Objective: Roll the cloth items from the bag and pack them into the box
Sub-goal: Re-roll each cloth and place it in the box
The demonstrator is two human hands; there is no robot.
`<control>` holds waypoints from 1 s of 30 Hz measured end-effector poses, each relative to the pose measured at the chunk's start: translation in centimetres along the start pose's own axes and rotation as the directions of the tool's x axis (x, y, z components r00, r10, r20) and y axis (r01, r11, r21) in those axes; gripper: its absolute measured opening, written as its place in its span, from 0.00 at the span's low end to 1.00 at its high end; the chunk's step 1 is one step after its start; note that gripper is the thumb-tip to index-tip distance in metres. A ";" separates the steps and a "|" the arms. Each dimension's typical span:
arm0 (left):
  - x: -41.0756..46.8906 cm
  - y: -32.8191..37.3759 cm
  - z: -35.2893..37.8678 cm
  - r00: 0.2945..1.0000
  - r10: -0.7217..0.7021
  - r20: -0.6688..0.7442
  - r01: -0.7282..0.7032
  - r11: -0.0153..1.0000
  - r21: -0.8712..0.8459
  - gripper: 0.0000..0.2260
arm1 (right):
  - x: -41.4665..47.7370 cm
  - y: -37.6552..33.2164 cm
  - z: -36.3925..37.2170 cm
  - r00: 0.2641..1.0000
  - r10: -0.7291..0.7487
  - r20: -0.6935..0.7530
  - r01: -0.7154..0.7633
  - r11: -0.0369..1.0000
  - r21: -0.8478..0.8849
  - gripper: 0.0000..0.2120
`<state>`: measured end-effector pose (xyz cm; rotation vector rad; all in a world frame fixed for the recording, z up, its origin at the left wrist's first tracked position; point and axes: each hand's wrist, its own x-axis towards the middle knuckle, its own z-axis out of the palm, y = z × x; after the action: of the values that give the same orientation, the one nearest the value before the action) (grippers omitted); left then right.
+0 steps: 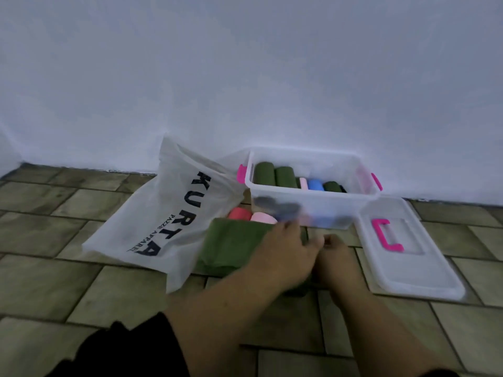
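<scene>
Flattening green cloth (231, 246) on floor (54, 213), just before box (340, 210), likely for short trip once rolled. Left hand (283, 248) presses it, fingers straight; right hand (337, 257) at cloth edge, fingers curled (pinching or not, cannot tell). Bag (163, 213) slumped left; lid (408, 268) set aside right.

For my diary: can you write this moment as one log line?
left hand: on green cloth | right hand: alongside, grip unclear | box: open, rolls inside | lid: on floor
</scene>
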<state>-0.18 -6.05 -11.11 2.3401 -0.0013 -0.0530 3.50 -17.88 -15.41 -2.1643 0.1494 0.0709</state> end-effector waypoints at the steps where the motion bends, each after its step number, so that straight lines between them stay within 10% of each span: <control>1: -0.4 -0.2 0.9 0.991 -0.092 0.097 0.093 0.996 0.002 0.31 | -0.2 0.1 0.1 0.996 0.035 0.079 -0.025 0.991 -0.131 0.08; 10: -2.9 -2.9 2.4 0.931 -0.355 0.082 0.343 0.777 -0.528 0.29 | -4.0 -3.0 0.9 0.898 0.190 0.398 -0.275 0.947 0.168 0.14; 14: -4.5 -2.5 1.8 0.835 -0.437 0.335 0.419 0.109 -0.901 0.22 | -5.3 -3.6 0.1 0.926 0.078 0.370 -0.111 0.991 0.069 0.23; 18: -3.5 -0.7 -1.6 0.905 -0.336 0.262 0.272 -0.020 -0.962 0.19 | -6.4 -5.2 -1.6 0.919 -0.322 0.229 0.344 0.937 -0.065 0.22; 22: -2.4 1.1 -5.3 0.954 -0.283 0.096 0.146 0.159 -0.976 0.14 | -7.5 -3.9 -2.6 0.679 -0.721 0.137 0.699 0.579 -0.419 0.26; 26: -3.5 0.6 -5.5 0.931 -0.211 -0.299 -0.114 0.610 -0.784 0.06 | -9.4 0.7 -1.3 0.686 -0.677 0.268 0.655 0.414 -0.632 0.24; 30: -6.1 -1.3 -1.7 0.980 0.143 -0.137 -0.183 0.915 -0.359 0.04 | -10.8 3.7 -0.1 0.700 -0.642 0.312 0.647 0.387 -0.657 0.22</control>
<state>-6.21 -3.76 -10.63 1.9529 -0.1233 0.1463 -7.66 -19.15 -17.22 -2.8689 -0.9242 -0.3943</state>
